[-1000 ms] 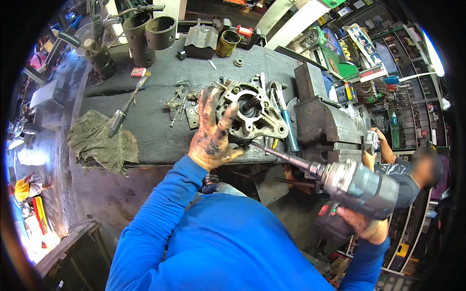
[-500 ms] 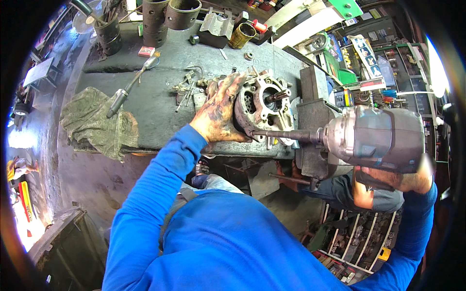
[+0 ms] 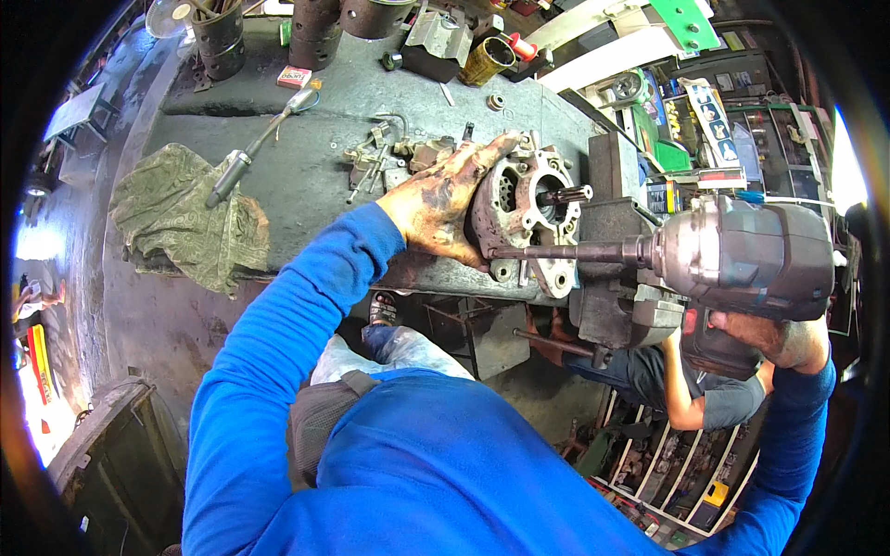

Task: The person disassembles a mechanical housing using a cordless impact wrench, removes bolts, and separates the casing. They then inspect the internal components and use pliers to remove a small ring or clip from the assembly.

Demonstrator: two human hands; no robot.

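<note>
My left hand (image 3: 443,202), greasy and blackened, grips the near left side of a round cast-metal housing (image 3: 505,211) with a splined shaft (image 3: 565,195) sticking out of its middle. My right hand (image 3: 777,341) is wrapped around the handle of a dark cordless impact wrench (image 3: 765,255). A long extension bar (image 3: 579,251) runs left from the wrench. Its tip meets the housing's lower edge, close to my left fingers; the fastener there is too small to make out.
A bench vise (image 3: 607,222) stands right of the housing. Small metal parts (image 3: 375,157) lie behind my left hand. On the bench's left are a rag (image 3: 185,218) and a pneumatic tool (image 3: 246,162). Perforated metal cans (image 3: 315,37) stand at the back. Another person (image 3: 686,380) is beyond the bench's right end.
The view has shifted, so the bench things sit a little further right and higher. Both hands keep their hold, and the bar's tip stays at the housing's edge.
</note>
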